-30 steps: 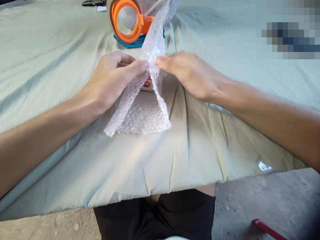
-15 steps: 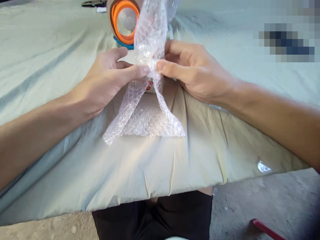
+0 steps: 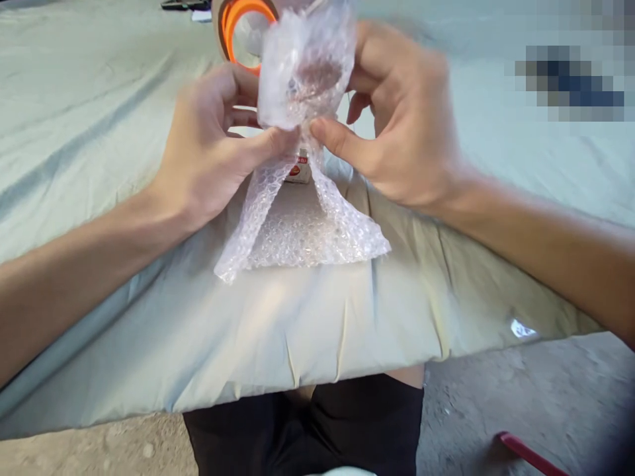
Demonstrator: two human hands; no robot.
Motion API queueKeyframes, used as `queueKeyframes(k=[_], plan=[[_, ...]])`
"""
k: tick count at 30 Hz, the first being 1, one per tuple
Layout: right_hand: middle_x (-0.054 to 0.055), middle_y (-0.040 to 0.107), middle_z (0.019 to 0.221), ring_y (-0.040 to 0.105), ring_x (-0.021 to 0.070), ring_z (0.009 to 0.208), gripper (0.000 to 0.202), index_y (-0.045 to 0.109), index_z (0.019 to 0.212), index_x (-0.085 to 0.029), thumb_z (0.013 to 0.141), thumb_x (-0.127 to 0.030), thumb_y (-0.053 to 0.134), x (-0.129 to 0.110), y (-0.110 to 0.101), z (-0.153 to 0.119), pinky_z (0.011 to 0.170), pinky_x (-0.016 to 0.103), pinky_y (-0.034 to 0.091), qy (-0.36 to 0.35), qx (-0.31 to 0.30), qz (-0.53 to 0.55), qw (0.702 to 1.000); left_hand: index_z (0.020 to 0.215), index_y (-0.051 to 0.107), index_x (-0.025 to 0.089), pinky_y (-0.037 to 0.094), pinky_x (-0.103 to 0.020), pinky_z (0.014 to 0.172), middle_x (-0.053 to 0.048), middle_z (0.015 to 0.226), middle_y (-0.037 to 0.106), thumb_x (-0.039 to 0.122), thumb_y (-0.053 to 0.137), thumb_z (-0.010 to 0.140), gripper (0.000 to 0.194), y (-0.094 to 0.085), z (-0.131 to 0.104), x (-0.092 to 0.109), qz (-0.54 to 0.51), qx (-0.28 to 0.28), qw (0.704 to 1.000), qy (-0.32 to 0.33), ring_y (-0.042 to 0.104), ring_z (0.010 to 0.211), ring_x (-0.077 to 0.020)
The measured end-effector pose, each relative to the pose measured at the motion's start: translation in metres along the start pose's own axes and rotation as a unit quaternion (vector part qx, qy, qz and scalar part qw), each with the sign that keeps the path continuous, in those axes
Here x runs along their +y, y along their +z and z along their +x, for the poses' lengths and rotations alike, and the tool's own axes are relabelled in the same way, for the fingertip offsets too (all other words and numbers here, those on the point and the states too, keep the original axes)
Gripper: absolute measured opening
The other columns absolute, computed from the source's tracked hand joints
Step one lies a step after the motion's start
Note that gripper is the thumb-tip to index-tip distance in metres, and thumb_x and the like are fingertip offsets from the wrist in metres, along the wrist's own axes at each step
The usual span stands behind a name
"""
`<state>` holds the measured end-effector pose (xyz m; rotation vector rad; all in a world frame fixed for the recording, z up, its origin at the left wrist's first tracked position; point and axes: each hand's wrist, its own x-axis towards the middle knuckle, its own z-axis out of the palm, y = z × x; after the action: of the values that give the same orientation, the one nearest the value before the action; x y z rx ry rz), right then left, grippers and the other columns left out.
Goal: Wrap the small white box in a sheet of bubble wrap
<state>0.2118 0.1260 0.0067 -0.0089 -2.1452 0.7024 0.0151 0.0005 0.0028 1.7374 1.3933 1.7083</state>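
While left hand (image 3: 208, 149) and right hand (image 3: 409, 129) pinch bubble wrap (image 3: 280, 86) upper-centre, it looks light, squashy, best held right there.

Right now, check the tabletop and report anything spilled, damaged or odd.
No spill shows. The cloth is wrinkled, and a small bright patch near its front edge, at right, looks odd, shinier than its surroundings; whether scrap or glare, I can't tell.

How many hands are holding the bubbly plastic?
2: the left hand holds the bubble wrap from its left side, and the right hand holds it from the right.
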Motion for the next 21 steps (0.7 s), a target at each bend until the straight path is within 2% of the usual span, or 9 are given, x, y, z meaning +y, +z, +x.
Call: queueKeyframes(k=[2, 5, 7, 10, 13, 16, 18, 21], plan=[[-0.003, 0.080, 0.115, 0.073, 0.0208, 0.105, 0.016, 0.075, 0.107, -0.031, 0.099, -0.018, 0.074, -0.007, -0.002, 0.000, 0.083, 0.039, 0.051, 0.009, -0.010, -0.070, 0.997, 0.107, 0.080, 0.023, 0.055, -0.035, 0.081, -0.002, 0.105, 0.079, 0.032, 0.102, 0.080, 0.036, -0.008, 0.004, -0.006, 0.060, -0.014, 0.995, 0.076, 0.071, 0.095, -0.0206], [-0.002, 0.081, 0.119, 0.073, 0.0237, 0.112, 0.019, 0.081, 0.108, -0.033, 0.099, -0.017, 0.076, -0.013, -0.004, -0.001, 0.087, 0.040, 0.055, 0.024, -0.011, -0.120, 0.992, 0.106, 0.077, 0.023, 0.052, -0.031, 0.081, 0.002, 0.105, 0.078, 0.027, 0.108, 0.074, 0.045, -0.014, 0.009, -0.009, 0.113, -0.026, 0.983, 0.143, 0.068, 0.094, -0.0167], [0.001, 0.078, 0.119, 0.072, 0.0251, 0.109, 0.022, 0.084, 0.108, -0.034, 0.098, -0.016, 0.077, -0.015, -0.004, -0.002, 0.086, 0.041, 0.057, 0.023, -0.003, -0.131, 0.991, 0.100, 0.077, 0.023, 0.052, -0.032, 0.084, 0.002, 0.100, 0.078, 0.027, 0.109, 0.076, 0.041, -0.014, 0.010, -0.007, 0.160, -0.017, 0.969, 0.187, 0.068, 0.091, -0.0164], [0.003, 0.075, 0.117, 0.069, 0.0226, 0.098, 0.018, 0.086, 0.107, -0.035, 0.102, -0.022, 0.075, -0.015, -0.004, -0.003, 0.083, 0.039, 0.059, 0.023, -0.005, -0.119, 0.993, 0.095, 0.079, 0.021, 0.051, -0.032, 0.080, -0.001, 0.095, 0.078, 0.035, 0.105, 0.084, 0.031, -0.015, 0.010, -0.003, 0.245, -0.018, 0.937, 0.248, 0.070, 0.091, -0.0181], [0.005, 0.073, 0.112, 0.068, 0.0184, 0.093, 0.015, 0.087, 0.104, -0.031, 0.103, -0.022, 0.075, -0.007, -0.004, -0.003, 0.081, 0.034, 0.059, -0.004, -0.010, -0.086, 0.996, 0.101, 0.085, 0.018, 0.053, -0.030, 0.072, -0.005, 0.103, 0.081, 0.041, 0.104, 0.084, 0.034, -0.025, 0.014, -0.004, 0.283, -0.078, 0.912, 0.287, 0.074, 0.096, -0.0205], [0.005, 0.073, 0.114, 0.070, 0.0175, 0.098, 0.031, 0.087, 0.108, -0.029, 0.092, -0.004, 0.076, 0.005, -0.007, -0.003, 0.081, 0.030, 0.059, -0.032, -0.024, -0.051, 0.998, 0.110, 0.089, 0.021, 0.058, -0.034, 0.075, -0.004, 0.105, 0.083, 0.038, 0.102, 0.086, 0.032, -0.040, 0.020, -0.006, 0.251, -0.133, 0.914, 0.289, 0.075, 0.092, -0.0197], [0.005, 0.073, 0.122, 0.071, 0.0182, 0.102, 0.042, 0.086, 0.118, -0.032, 0.089, -0.003, 0.076, 0.012, -0.011, -0.003, 0.083, 0.030, 0.061, -0.039, -0.050, -0.067, 0.996, 0.117, 0.089, 0.022, 0.060, -0.037, 0.077, -0.005, 0.105, 0.082, 0.034, 0.095, 0.093, 0.027, -0.050, 0.024, -0.004, 0.240, -0.159, 0.919, 0.268, 0.076, 0.096, -0.0212], [0.003, 0.072, 0.134, 0.071, 0.0200, 0.107, 0.053, 0.082, 0.131, -0.038, 0.088, -0.007, 0.078, 0.015, -0.017, -0.003, 0.089, 0.031, 0.064, -0.038, -0.085, -0.106, 0.990, 0.131, 0.083, 0.018, 0.062, -0.044, 0.082, -0.010, 0.119, 0.079, 0.043, 0.094, 0.091, 0.048, -0.057, 0.028, 0.002, 0.251, -0.233, 0.909, 0.238, 0.075, 0.103, -0.0230]])
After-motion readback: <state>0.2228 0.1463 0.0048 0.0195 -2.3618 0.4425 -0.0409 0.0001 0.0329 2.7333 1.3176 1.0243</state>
